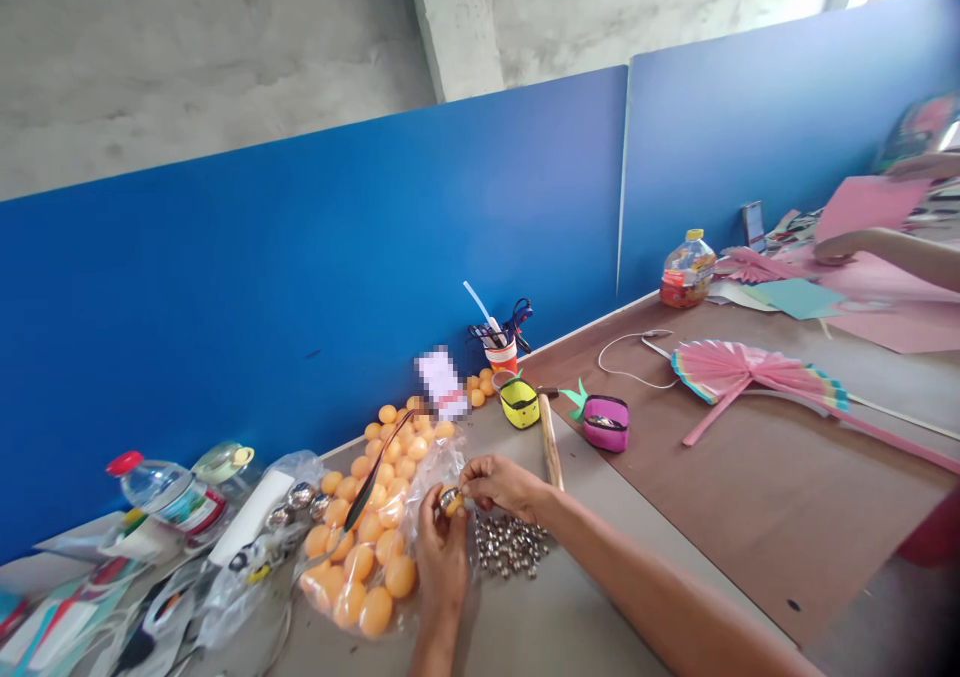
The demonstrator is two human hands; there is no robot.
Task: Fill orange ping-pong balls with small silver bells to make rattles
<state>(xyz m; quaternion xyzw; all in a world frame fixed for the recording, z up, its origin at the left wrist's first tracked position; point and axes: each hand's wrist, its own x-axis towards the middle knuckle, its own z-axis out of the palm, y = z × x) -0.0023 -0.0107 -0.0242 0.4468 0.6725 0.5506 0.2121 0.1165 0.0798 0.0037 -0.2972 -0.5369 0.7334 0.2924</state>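
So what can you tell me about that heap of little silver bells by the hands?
The silver bells are small, round, shiny metal-looking balls, loosely heaped on the grey tabletop. The heap lies near the right hand, beside the left hand and the bag of orange balls. Both hands pinch one shiny piece.

No text is readable: the labels on the bottle (169, 497) and the jar (687, 270) are too small, and the card (442, 384) by the balls (375, 522) is blurred.
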